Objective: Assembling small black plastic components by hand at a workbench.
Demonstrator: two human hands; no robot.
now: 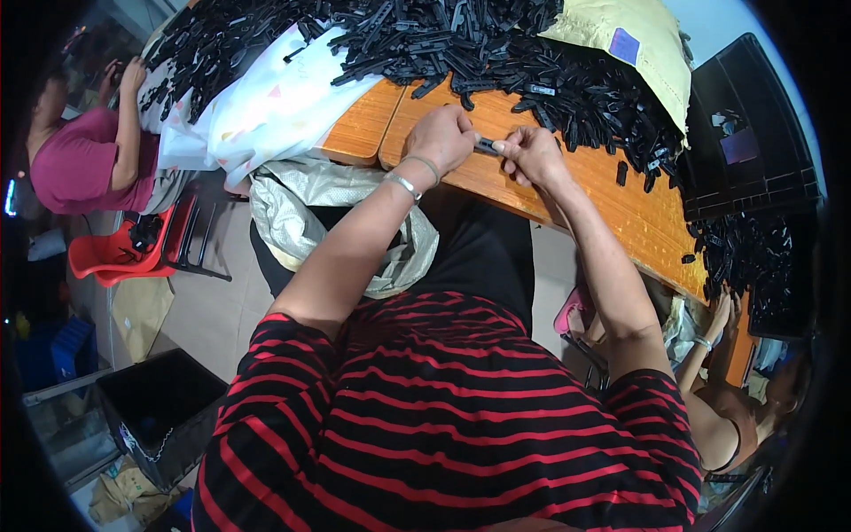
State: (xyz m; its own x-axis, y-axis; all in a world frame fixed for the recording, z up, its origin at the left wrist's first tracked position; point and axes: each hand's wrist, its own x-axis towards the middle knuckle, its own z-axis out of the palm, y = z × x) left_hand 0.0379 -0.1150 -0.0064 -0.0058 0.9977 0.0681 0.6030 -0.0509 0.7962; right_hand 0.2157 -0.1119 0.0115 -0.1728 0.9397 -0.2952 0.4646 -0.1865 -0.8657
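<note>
My left hand (pixel 441 135) and my right hand (pixel 529 152) meet over the near edge of an orange wooden table (pixel 612 213). Between their fingertips they grip one small black plastic part (pixel 487 146), held just above the tabletop. A metal bangle sits on my left wrist. Beyond my hands lies a big heap of the same black plastic parts (pixel 496 44), spread across the back of the table.
A white patterned sack (pixel 266 106) and a yellow sack (pixel 634 40) lie on the table. A grey woven bag (pixel 306 208) hangs by my lap. Black crates (pixel 753 133) stand right. One person (pixel 84 151) sits left by a red chair, another (pixel 736 408) lower right.
</note>
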